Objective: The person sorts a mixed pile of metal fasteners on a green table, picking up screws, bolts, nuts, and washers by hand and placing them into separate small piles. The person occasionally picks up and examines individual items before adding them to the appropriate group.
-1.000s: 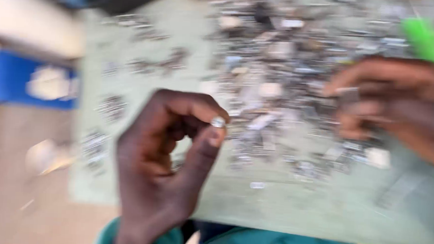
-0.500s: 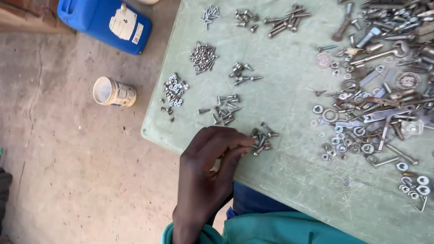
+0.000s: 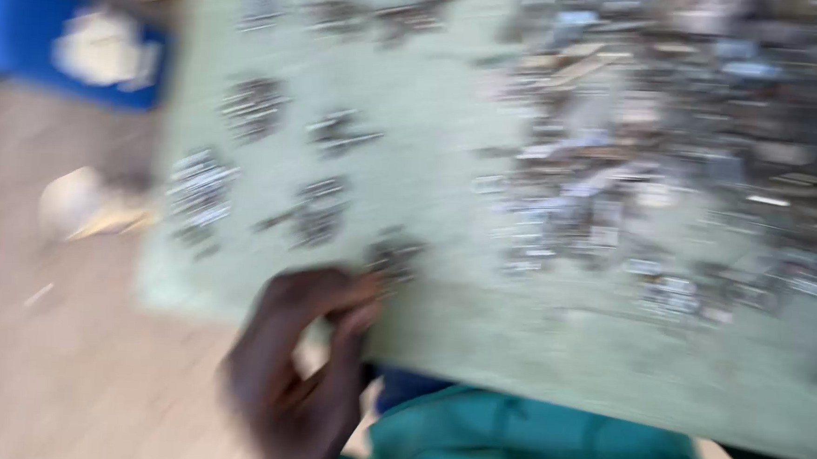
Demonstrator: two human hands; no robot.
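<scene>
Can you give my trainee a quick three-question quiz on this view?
1. True or false: the left hand is at the near edge of the green board.
2. Which lies closest to that hand? A) the small pile B) the big heap C) the blue can
3. Can the right hand be seen?

Key: 1 true; 2 A; 3 no, it is out of view.

board [image 3: 441,324]: pale green, plain
hardware piles [image 3: 615,194]: silvery grey, blurred
jerrycan [image 3: 27,42]: bright blue, white label patch
garment [image 3: 528,445]: teal green
floor [image 3: 38,368]: dull brownish grey
cup [image 3: 79,205]: whitish, tan rim
</scene>
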